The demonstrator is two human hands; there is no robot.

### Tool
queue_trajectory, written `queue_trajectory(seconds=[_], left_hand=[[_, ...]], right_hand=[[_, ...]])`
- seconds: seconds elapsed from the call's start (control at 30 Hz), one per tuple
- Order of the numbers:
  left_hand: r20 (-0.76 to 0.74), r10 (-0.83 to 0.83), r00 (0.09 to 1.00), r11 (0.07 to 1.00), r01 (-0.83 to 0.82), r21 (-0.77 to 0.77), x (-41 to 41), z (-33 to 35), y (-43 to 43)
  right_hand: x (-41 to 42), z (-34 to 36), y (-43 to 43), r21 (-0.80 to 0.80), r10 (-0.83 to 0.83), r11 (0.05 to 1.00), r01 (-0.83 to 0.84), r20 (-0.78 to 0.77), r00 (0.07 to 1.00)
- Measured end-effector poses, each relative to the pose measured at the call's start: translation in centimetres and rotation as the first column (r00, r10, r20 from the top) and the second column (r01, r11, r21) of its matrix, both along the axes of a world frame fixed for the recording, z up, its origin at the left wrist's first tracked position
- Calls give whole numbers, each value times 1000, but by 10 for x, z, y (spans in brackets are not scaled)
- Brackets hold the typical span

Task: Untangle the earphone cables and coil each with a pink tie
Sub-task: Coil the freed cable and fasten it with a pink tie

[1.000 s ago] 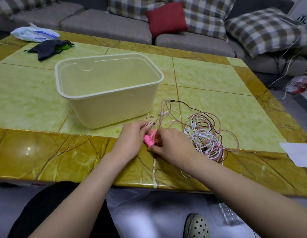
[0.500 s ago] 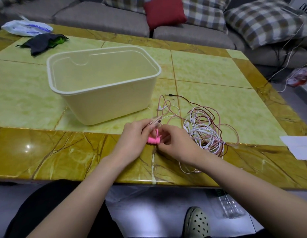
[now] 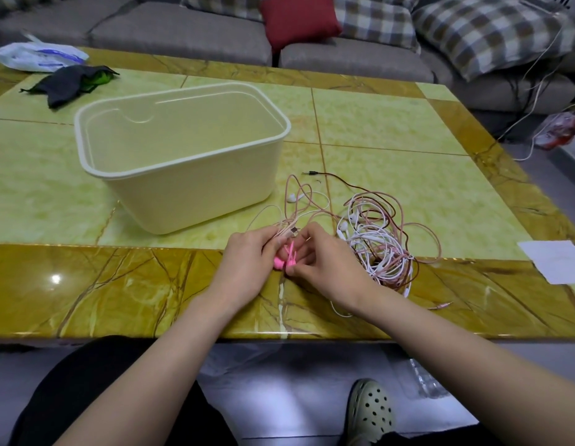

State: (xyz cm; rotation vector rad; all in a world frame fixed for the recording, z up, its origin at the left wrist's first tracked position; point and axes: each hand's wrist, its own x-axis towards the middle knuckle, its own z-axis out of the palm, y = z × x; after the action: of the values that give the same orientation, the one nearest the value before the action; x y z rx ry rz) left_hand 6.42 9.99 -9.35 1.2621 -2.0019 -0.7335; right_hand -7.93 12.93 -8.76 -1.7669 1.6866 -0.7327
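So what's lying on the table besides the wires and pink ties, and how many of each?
Cream tub: 1
White paper: 1
Plastic bag: 1
Dark cloth: 1
Total: 4

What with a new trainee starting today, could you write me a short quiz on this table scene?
1. True or false: the cream rectangular plastic tub holds coiled earphones.
2. What do the left hand and the right hand pinch between them? A) a bright pink tie B) a blue clip C) a metal key
3. Fill in: the tangled pile of pink and white earphone cables lies on the table to the ___ of the right hand.
Key: 1 false; 2 A; 3 right.
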Motion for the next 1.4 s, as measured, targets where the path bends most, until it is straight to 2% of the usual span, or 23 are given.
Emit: queue_trajectory(seconds=[0.07, 0.23, 0.33, 0.53, 0.77, 0.93, 1.03, 1.13, 1.4], left_hand=[[-6, -2, 1000, 1000, 2, 18, 0, -1, -1], [-158, 29, 987, 980, 3, 200, 1, -2, -1], [-189, 32, 981, 968, 17, 250, 0, -1, 0], [-73, 10, 997, 992, -1, 126, 0, -4, 4], [-23, 5, 1000, 998, -4, 62, -2, -6, 5], [4, 5, 1000, 1000, -5, 28, -1, -7, 7], [-15, 36, 999, 999, -35, 41, -2, -5, 7], [-3, 45, 999, 998, -44, 46, -2, -5, 7], [10, 23, 1000, 1000, -23, -18, -3, -5, 10]], right_hand=[[-3, -1, 1, 11, -11, 1000, 11, 20, 1000], [-9, -5, 5, 24, -64, 998, 62, 82, 995], [-4, -5, 4, 14, -73, 997, 72, 114, 991], [-2, -8, 3, 15, -74, 997, 73, 162, 984], [-7, -10, 4, 91, -100, 993, 78, 271, 957], [-9, -6, 9, 33, -53, 998, 49, 148, 988], [-7, -9, 12, 34, -36, 999, 31, 187, 982], [0, -14, 13, -8, -98, 995, 102, 213, 972], [6, -17, 19, -111, -115, 985, 129, 127, 985]])
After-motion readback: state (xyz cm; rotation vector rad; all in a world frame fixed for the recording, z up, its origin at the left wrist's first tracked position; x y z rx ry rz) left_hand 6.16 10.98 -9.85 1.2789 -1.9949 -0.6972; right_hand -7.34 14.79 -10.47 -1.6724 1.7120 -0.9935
